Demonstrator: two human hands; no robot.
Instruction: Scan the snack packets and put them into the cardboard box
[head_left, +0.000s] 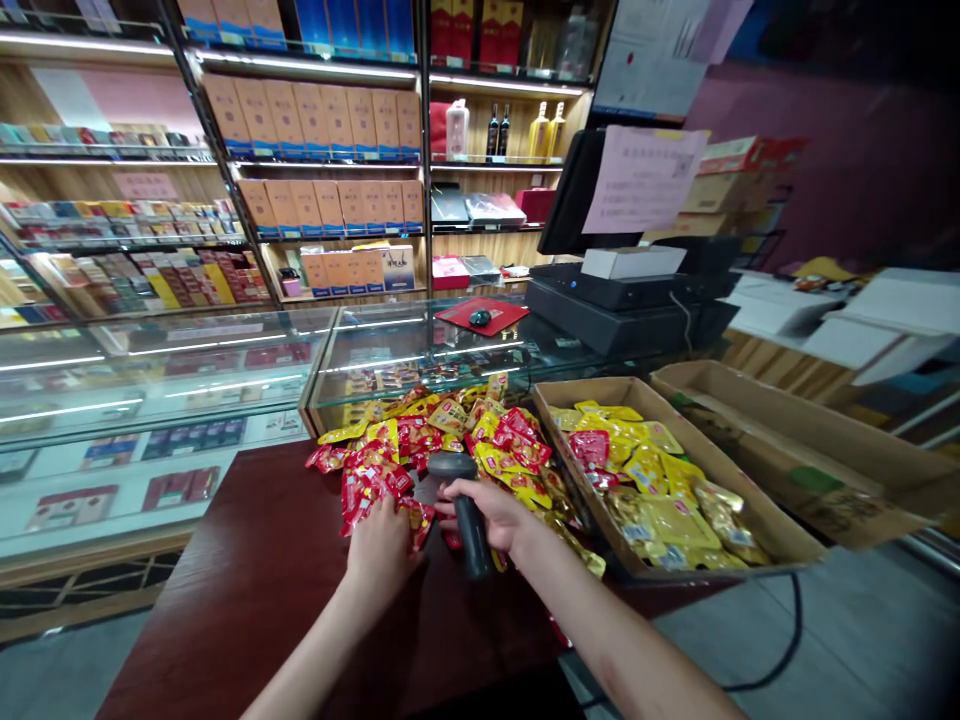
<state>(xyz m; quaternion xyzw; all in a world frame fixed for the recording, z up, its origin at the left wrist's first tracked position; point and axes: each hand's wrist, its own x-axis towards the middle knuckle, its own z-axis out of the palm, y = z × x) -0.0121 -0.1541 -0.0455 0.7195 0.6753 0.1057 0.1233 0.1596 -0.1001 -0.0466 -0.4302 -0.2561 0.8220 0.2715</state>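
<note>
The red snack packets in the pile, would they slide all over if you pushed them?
Probably. The red snack packets look glossy and lie loosely heaped on the smooth dark table, so they would likely slide and scatter. They seem small and crinkly, so probably light and floppy under the left hand.

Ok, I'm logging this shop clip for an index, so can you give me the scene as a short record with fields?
Setting: shop counter, dark red wooden table beside a glass display case
Right hand: closed around the grip of a black handheld barcode scanner
Left hand: resting on a red foil snack packet
Pile: red and yellow foil snack packets loose on the table
Box: shallow brown cardboard box holding yellow and red packets
Behind: black cash register, shelves of boxed goods
</note>
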